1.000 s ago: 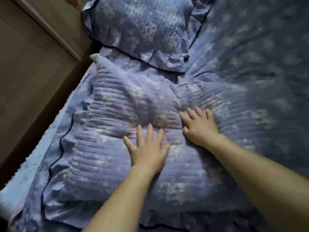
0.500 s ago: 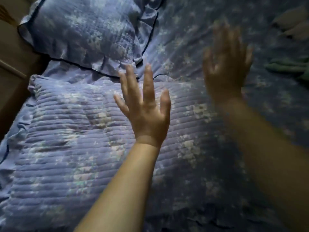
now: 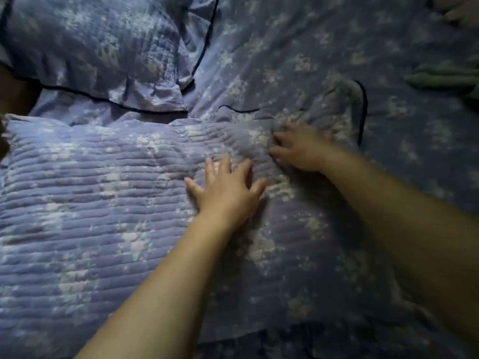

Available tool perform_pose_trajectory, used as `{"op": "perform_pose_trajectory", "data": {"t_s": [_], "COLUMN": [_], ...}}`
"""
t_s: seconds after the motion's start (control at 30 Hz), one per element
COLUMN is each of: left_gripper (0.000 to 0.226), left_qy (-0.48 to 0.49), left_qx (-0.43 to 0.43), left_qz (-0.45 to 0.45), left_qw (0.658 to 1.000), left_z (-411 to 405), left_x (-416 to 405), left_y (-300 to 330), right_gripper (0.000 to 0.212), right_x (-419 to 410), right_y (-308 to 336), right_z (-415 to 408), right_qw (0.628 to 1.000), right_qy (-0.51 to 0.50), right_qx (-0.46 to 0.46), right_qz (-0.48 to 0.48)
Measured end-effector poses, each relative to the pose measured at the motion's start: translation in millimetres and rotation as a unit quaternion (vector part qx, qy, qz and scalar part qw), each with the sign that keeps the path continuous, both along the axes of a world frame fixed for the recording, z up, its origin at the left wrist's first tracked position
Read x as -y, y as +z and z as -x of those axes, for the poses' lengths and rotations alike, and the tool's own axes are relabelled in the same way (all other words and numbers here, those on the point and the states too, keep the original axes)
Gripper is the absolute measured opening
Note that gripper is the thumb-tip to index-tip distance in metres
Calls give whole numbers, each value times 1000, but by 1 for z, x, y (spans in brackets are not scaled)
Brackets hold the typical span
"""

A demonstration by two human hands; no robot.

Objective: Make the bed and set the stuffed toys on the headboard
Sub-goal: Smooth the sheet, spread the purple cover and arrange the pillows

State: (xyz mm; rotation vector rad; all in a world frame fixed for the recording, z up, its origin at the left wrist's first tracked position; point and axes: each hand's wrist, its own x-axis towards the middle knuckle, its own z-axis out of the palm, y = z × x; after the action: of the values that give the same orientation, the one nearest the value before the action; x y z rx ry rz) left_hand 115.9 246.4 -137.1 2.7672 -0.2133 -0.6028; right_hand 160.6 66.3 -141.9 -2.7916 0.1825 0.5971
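Observation:
A blue quilted floral pillow point(image 3: 90, 203) lies across the near part of the bed. My left hand point(image 3: 228, 190) presses flat on its middle with fingers spread. My right hand point(image 3: 300, 149) rests on the pillow's upper right part, fingers spread and blurred by motion. A second matching pillow point(image 3: 98, 47) lies at the top left. Both sit on the blue floral bedspread point(image 3: 311, 47). No stuffed toy is plainly seen.
A green cloth item point(image 3: 451, 76) lies at the right edge of the bedspread. A pale blurred object point(image 3: 461, 11) shows in the top right corner. Dark brown wood point(image 3: 15, 92) shows at the left edge beside the pillows.
Both hands were raised above the pillow half a second ago; now they have come down onto it again. The view has shifted slightly to the right.

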Motion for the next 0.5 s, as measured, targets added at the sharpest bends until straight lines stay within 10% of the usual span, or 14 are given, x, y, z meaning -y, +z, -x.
{"op": "perform_pose_trajectory", "data": {"t_s": [0.1, 0.23, 0.4, 0.5], "left_gripper": [55, 56, 66, 94], "left_qy": [54, -41, -62, -129], "left_qx": [211, -78, 73, 102], "left_qz": [30, -56, 46, 17], "left_qw": [976, 995, 994, 986], "left_z": [3, 20, 44, 96], "left_x": [1, -14, -40, -79], "left_y": [10, -11, 32, 26], "right_gripper": [50, 53, 51, 85], "right_x": [3, -19, -23, -49], "right_y": [12, -31, 24, 28], "right_z": [1, 37, 73, 163], "right_qw": [964, 996, 973, 985], "right_qy": [-115, 46, -28, 37], "right_qx": [237, -45, 151, 122], "right_qz": [25, 56, -173, -113]}}
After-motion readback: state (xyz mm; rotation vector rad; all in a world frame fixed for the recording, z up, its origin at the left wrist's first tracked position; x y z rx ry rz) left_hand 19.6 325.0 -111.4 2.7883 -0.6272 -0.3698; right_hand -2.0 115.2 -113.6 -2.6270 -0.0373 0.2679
